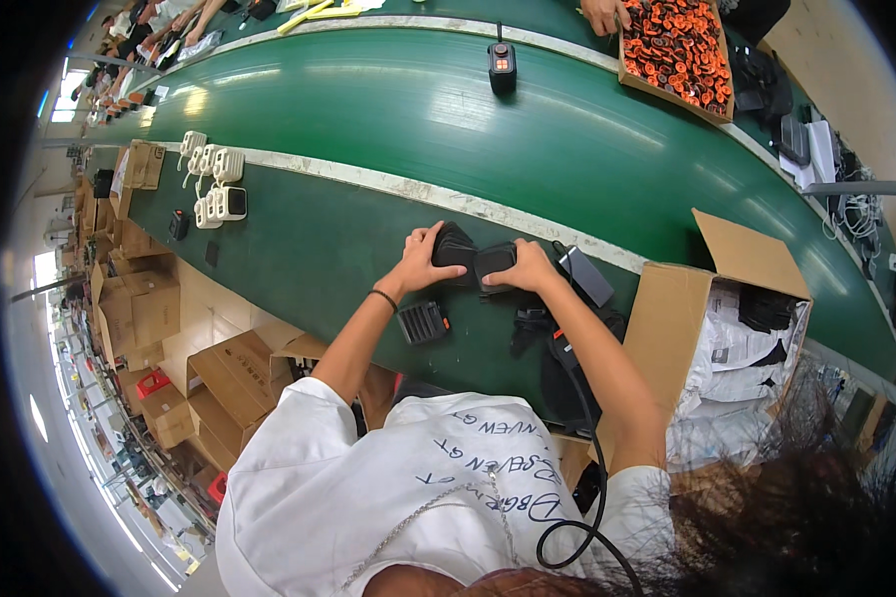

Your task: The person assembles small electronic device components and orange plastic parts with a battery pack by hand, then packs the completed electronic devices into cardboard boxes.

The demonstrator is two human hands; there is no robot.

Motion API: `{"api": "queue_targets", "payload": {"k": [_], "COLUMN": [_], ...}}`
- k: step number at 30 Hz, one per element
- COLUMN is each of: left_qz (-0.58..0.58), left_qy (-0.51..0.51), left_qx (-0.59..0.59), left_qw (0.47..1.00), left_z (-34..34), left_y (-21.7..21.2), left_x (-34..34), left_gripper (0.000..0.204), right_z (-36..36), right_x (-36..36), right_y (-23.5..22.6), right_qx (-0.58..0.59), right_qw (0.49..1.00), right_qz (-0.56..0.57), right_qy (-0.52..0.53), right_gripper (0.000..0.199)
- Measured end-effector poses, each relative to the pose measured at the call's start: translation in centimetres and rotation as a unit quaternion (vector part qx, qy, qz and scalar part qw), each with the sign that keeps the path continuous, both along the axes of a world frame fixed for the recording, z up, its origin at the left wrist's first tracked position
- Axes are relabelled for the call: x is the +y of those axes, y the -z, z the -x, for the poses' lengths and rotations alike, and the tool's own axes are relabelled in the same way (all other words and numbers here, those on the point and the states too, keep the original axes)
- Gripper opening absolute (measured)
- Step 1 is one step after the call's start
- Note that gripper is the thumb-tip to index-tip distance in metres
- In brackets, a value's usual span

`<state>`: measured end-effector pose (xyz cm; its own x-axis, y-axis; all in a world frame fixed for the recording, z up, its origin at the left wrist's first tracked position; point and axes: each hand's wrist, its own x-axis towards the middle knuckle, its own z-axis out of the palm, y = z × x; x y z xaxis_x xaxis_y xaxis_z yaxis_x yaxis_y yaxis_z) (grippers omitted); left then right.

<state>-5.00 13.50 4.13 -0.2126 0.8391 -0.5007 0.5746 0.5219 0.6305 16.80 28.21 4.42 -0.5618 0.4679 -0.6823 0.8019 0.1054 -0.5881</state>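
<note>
My left hand (420, 263) is closed around a stack of black flat rectangular pieces (455, 245), its thumb across the near edge. Beside it, my right hand (530, 269) grips a black block-like piece (495, 261), thumb on top. The two black things meet or nearly meet between my hands, above the green bench. A black ribbed device (423, 323) with an orange spot lies on the bench just below my left hand. Right of my right hand rests a grey flat rectangular device (587, 277) with a black cable (573, 373) beside it. Exactly what the black pieces are cannot be made out.
An open carton (667, 328) with white plastic bags stands at the right. Several white devices (214, 184) sit on the bench's left part. Beyond runs a green conveyor belt (368, 99) carrying a black handheld device (503, 68). Another person's hand (604, 14) touches a box of orange-and-black parts (677, 55).
</note>
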Motion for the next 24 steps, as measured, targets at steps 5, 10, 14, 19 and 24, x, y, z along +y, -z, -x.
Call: {"api": "queue_targets", "payload": {"k": [5,10,14,19,24], "left_qz": [-0.063,-0.066,-0.065,-0.102,-0.221], "left_qy": [-0.002,-0.013,0.156,0.168,0.156], "left_qx": [0.075,0.139,0.184,0.248,0.06], "left_qw": [0.995,0.988,0.968,0.949,0.961], "left_z": [-2.6,-4.1,-8.5,-10.2,-17.2], "left_y": [-0.2,-2.3,-4.5,-4.5,-13.4], "left_x": [-1.3,-2.6,-2.0,-2.6,5.8], "left_gripper": [0.135,0.141,0.13,0.116,0.075], "right_z": [-0.3,-0.4,-3.5,-12.2,-28.7], "right_x": [-2.7,-4.8,-4.2,-1.9,2.3], "right_y": [-1.7,-2.9,-4.1,-12.8,-19.0], "right_qx": [-0.051,-0.066,-0.072,0.203,0.19], "right_qw": [0.993,0.988,0.989,0.967,0.874], "right_qz": [-0.107,-0.132,-0.126,-0.105,-0.227], "right_qy": [-0.011,-0.049,-0.012,0.111,0.385], "right_gripper": [0.13,0.146,0.132,0.063,0.028]}}
